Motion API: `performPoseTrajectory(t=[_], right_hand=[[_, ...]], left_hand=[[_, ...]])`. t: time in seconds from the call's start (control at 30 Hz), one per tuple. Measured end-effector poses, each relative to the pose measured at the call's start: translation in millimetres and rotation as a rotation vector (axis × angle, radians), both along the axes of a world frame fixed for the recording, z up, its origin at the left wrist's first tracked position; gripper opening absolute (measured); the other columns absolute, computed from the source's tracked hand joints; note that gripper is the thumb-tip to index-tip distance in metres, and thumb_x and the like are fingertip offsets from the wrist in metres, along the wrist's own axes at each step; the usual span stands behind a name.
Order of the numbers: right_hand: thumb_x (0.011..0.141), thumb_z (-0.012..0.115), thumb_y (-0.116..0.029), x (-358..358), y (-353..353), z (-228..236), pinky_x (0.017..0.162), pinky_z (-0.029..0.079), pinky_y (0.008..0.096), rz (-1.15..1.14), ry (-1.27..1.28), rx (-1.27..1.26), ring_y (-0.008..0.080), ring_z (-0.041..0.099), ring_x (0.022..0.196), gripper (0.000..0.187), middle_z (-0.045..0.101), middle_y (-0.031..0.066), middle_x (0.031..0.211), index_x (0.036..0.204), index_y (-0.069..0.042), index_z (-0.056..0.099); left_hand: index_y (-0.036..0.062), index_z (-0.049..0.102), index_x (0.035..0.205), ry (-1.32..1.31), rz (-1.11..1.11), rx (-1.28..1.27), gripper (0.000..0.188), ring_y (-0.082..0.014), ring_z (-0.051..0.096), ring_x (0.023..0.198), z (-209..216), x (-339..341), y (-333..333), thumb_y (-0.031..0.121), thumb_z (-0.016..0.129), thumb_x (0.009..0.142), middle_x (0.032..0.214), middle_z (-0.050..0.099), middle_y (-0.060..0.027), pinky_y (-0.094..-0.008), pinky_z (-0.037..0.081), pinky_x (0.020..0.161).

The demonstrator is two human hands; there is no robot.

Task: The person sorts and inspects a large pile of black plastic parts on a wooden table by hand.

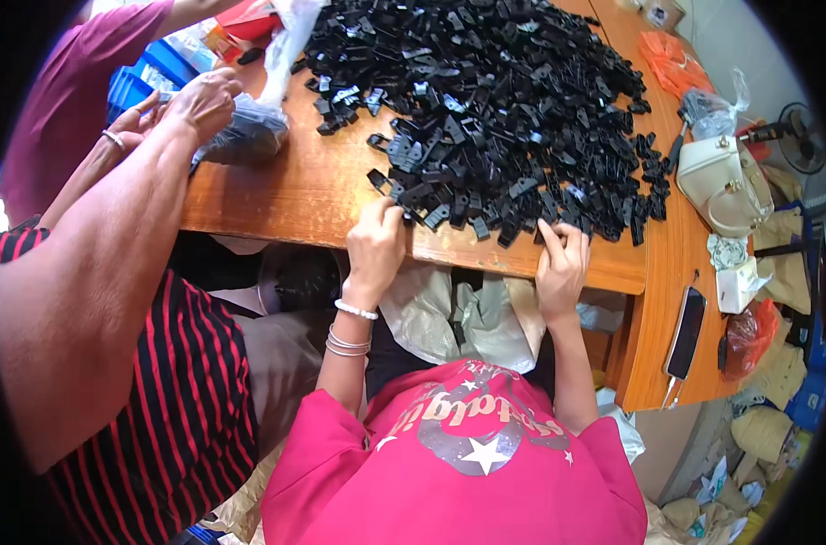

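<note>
- We see black pieces [513, 109] heaped on the table [313, 191];
- our left hand [375, 247] is at their near edge; its grip we cannot tell;
- our right hand [563, 263] is there too; its grip we cannot tell.

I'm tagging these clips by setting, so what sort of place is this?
Probably a small workshop where parts are handled by hand: a large heap of small, black, plastic-looking parts lies on a brown wooden table, and a clear plastic bag with dark contents sits left of the heap.
</note>
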State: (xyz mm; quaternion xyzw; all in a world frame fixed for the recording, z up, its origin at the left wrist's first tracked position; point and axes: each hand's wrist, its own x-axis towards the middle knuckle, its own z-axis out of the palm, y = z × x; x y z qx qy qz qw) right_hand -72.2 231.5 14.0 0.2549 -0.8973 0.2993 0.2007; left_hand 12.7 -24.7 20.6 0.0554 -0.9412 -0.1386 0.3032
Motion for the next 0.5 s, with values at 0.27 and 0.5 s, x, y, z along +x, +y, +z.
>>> performPoseTrajectory(t=[0.27,0.5], right_hand=[[0.071,0.069,-0.003,4.5,9.7,5.2,0.082,0.040,0.0412,0.088,0.033,0.048,0.0299,0.053,0.095,0.025,0.058,0.0111,0.101,0.095,-0.004,0.059],[0.074,0.065,0.003,1.9,15.9,-0.1,0.081,0.042,0.0410,0.152,-0.034,-0.064,0.0333,0.052,0.090,0.022,0.058,0.0153,0.092,0.094,0.001,0.057]], left_hand=[[0.0013,0.056,0.093,-0.013,0.252,0.398,0.018,-0.0241,0.059,0.056,3.9,21.1,16.2,-0.002,0.061,0.076,0.075,0.062,-0.0109,-0.0338,0.047,0.053],[-0.0019,0.052,0.115,-0.270,-0.357,1.612,0.032,-0.0135,0.063,0.064,2.1,35.6,44.0,-0.008,0.051,0.084,0.103,0.063,-0.0133,-0.0260,0.055,0.061]])
